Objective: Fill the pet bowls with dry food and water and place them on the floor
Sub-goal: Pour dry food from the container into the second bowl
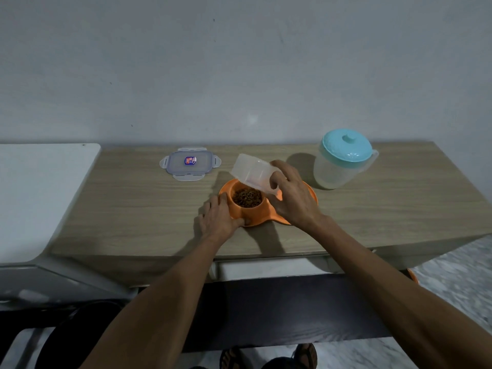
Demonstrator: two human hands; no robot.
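On the pale wood-grain tabletop (133, 209) an orange moulded plastic double pet bowl (241, 211) is sitting, its left cup heaped with brown, crumbly dry kibble (247, 197). The right hand (291, 198) is gripping a clear, rectangular plastic food container (253, 173) and tipping it mouth-down just above that cup; the container is looking empty. The left hand (219, 218) is pressing against the bowl's left wall, fingers spread and thumb curled round its front, steadying it. The right cup is lying hidden behind the right hand. Behind, to the left, a clear flat snap-lock lid with a small sticker (190, 163) is resting on the wood. To the right a frosted translucent pitcher with a smooth turquoise knobbed lid (343, 161) is standing upright.
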